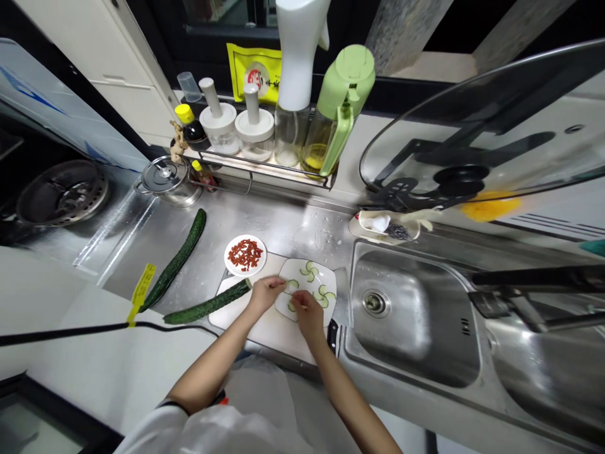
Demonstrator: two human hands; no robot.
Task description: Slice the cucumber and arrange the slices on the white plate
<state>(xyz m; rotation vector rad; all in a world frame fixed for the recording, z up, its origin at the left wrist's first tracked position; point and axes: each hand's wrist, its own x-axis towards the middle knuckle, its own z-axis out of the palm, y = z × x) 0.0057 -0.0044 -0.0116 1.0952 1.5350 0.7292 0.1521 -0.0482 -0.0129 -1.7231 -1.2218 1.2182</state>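
Smooth, shiny metal forms the desk (pixel 278 217) and, at four o'clock, the sink (pixel 406 347); the plate (pixel 325 275) at six is glossy, the cucumber (pixel 208 308) at eight rough, the lid (pixel 472 120) at two clear glass.

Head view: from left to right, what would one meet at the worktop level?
Stove burner, farther cucumber, round plate of red pieces, squarish plate with cucumber slices, left-hand sink basin, right-hand sink basin.

I see pale, green-rimmed cucumber slices (pixel 311 272) on a white, dark-edged plate (pixel 324 276). At the far left corner of the off-white cutting board (pixel 265 329), reddish-brown pieces (pixel 245 255) speckle a white dish (pixel 261 266); both cucumbers (pixel 179 260) look dark green.
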